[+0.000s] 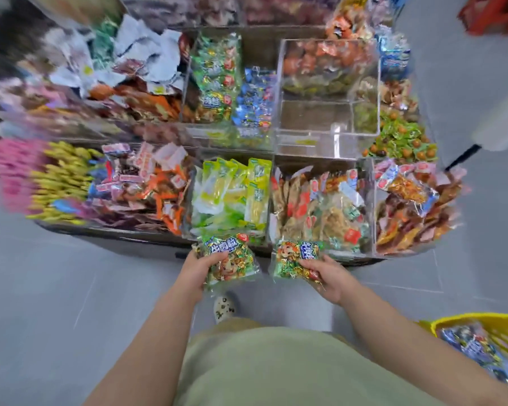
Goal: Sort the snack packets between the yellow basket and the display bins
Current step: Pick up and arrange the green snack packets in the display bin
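My left hand [198,269] grips a green snack packet [230,259] printed with a cartoon face, held just in front of the display stand. A second green packet [294,260] of the same kind is in the grip of my right hand [332,276], close beside the first. The yellow basket [487,320] sits at the lower right by my right elbow, with blue packets [475,345] inside. Clear display bins [326,89] full of mixed snacks rise in tiers ahead. Matching green packets [216,71] fill a bin on the upper tier.
An upper clear bin [329,117] is partly bare at its front. The lower tier holds yellow-green packets [232,191] and brown snack packs [317,206]. Grey floor tiles [56,288] surround the stand. One shoe [225,309] shows below my hands.
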Demonstrator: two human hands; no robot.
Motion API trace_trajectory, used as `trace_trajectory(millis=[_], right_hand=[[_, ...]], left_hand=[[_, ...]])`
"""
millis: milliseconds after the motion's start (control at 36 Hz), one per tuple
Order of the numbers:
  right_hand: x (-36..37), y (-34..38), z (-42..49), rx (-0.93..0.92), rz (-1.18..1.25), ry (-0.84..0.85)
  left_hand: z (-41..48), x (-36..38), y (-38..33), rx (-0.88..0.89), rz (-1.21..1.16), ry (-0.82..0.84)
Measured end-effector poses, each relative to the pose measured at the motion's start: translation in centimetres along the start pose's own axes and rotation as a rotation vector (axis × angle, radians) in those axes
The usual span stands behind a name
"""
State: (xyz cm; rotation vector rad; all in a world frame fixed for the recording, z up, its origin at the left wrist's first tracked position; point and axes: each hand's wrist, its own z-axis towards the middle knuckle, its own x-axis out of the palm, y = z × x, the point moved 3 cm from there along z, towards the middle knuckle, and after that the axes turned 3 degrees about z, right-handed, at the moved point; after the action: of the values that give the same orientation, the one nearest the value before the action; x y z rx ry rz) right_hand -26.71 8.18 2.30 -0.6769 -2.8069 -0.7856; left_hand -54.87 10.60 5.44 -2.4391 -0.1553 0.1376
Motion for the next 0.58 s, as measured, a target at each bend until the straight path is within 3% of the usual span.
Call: trace_trajectory(millis=[167,417,472,583], right_hand=[[8.7,2.3,3.5,-0.068,-0.083,-0.081],[17.9,9.8,5.7,-0.253,0.135,-0.018],[19.1,12.4,5.2,-0.343,0.058,-0.02],[21.0,18.9,3.9,-0.593,-0.333,-0.057]], left_hand=[[3.1,-7.1,-6.5,0.059,-0.066,0.026],[6.7,-11.7,-18.0,0.108,-0.07,0.091],[7.5,-11.5,-20.3,0.132,-0.027,0.083],[8.7,-10.3,-23.9,0.145,-0.082,0.126]])
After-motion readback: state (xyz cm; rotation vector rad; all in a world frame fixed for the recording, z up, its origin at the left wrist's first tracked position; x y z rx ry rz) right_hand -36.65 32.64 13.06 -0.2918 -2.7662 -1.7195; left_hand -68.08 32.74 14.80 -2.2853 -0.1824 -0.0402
